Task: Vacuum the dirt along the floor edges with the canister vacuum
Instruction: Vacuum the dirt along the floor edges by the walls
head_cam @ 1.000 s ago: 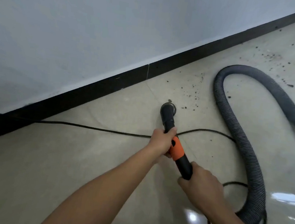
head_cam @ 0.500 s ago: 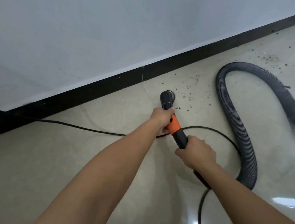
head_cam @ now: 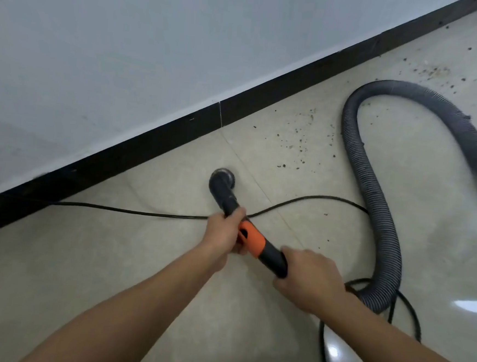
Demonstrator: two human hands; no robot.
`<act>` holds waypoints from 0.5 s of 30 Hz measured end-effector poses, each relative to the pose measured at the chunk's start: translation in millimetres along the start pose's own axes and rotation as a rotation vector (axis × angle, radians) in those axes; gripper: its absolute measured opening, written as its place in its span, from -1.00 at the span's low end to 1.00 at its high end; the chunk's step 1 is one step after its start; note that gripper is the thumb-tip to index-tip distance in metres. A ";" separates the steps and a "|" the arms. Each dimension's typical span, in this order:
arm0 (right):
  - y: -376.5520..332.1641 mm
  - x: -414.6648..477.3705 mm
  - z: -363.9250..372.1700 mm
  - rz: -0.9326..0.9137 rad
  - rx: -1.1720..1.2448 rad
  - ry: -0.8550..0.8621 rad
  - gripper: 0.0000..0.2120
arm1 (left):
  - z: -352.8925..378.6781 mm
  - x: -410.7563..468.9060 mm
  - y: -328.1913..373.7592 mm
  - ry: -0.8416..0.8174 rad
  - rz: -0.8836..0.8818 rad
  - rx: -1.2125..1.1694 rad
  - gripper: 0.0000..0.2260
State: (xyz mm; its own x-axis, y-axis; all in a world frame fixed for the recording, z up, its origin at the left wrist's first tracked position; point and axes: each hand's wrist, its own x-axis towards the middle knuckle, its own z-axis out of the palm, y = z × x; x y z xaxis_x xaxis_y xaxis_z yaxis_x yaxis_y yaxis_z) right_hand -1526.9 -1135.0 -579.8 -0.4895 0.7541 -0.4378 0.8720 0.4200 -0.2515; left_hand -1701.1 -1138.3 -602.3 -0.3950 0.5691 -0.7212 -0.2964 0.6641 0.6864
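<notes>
1. Left hand (head_cam: 225,232) wrapped around the black wand (head_cam: 251,240), just ahead of its orange collar (head_cam: 251,240).
2. Right hand (head_cam: 308,277) closed over the wand's rear end, where the ribbed grey hose (head_cam: 374,185) joins.
3. Round nozzle (head_cam: 222,178) pressed to the beige tiled floor (head_cam: 110,270), near the black skirting board (head_cam: 148,151) but apart from it.
4. Dark dirt specks (head_cam: 299,148) scattered right of the nozzle, between it and the hose loop (more farther along the wall, top right).
5. Thin black power cord (head_cam: 115,208) lying across the floor, passing under the wand beside the left hand.
6. Hose curving away in a tall loop, leaving view at right.
</notes>
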 end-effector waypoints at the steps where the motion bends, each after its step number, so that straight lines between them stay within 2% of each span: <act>1: 9.8 -15.8 5.0 0.012 -0.023 -0.006 -0.83 | 4.3 -11.1 -11.9 -0.046 -0.030 0.008 -0.69; 4: 33.5 -49.8 18.5 0.123 -0.054 -0.031 -0.81 | 29.3 -28.4 -33.0 -0.183 -0.069 0.020 -0.70; 7: 49.6 -50.5 16.4 0.258 -0.002 0.003 -0.80 | 65.1 -14.3 -22.5 -0.271 0.002 0.076 -0.74; 11: 60.4 -8.7 -1.2 0.316 0.114 0.086 -0.84 | 95.2 19.1 18.6 -0.245 0.074 0.108 -0.68; 15: 50.8 -0.8 -4.5 0.268 0.118 0.090 -0.80 | 81.2 17.5 29.1 -0.198 0.062 0.099 -0.72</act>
State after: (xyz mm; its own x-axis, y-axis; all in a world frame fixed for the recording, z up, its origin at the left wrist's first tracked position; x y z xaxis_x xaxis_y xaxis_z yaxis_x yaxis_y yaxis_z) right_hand -1482.1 -1112.0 -588.3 -0.2348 0.8741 -0.4253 0.9608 0.1424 -0.2378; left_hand -1646.0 -1069.6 -602.5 -0.2287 0.6880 -0.6887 -0.1858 0.6636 0.7246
